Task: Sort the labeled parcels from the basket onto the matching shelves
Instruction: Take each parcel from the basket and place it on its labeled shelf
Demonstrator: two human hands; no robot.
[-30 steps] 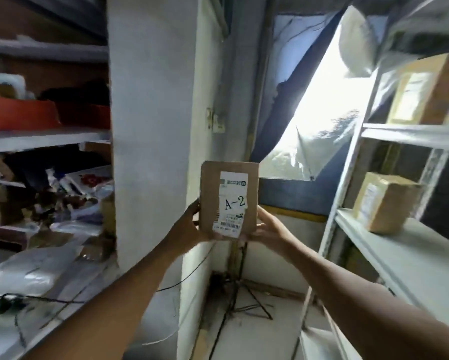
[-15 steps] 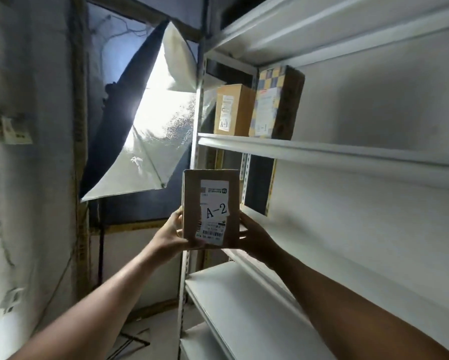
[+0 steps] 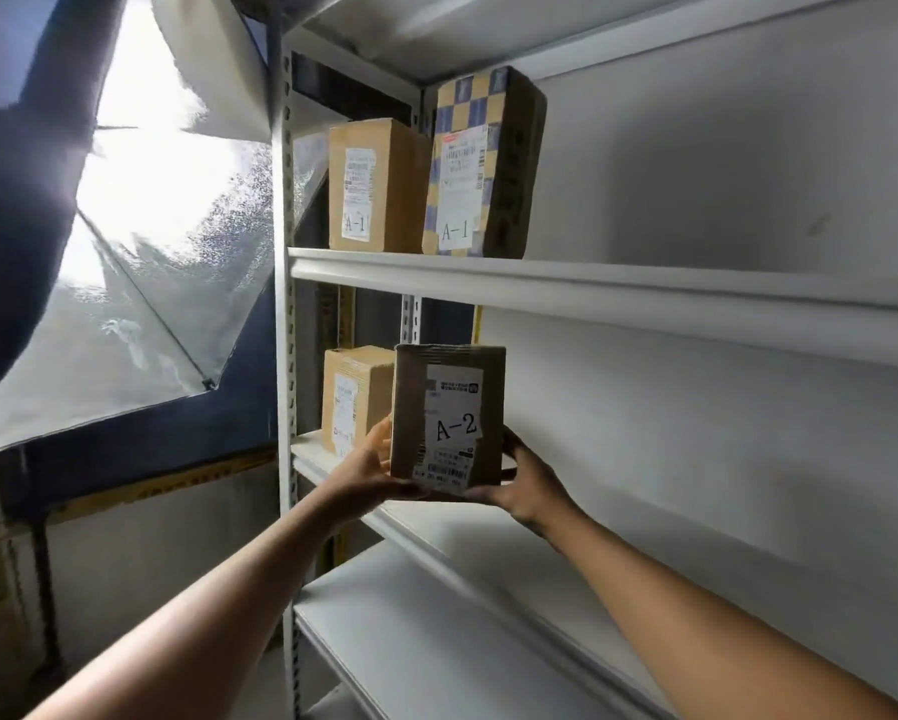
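I hold a brown cardboard parcel labelled A-2 upright between both hands. My left hand grips its lower left edge and my right hand grips its lower right edge. The parcel is at the front of the second shelf, just right of another brown parcel standing there; whether its base touches the shelf I cannot tell. On the shelf above stand two parcels labelled A-1: a plain brown one and a blue-and-tan checkered one.
The white metal rack has a perforated upright at its left front corner and a lower shelf below my arms. A silver reflective umbrella fills the left side, against a dark blue wall.
My view has swung right from a cluttered rack to the white rack. The A-2 parcel, held in both hands throughout, has moved forward to the second shelf beside the brown parcel.
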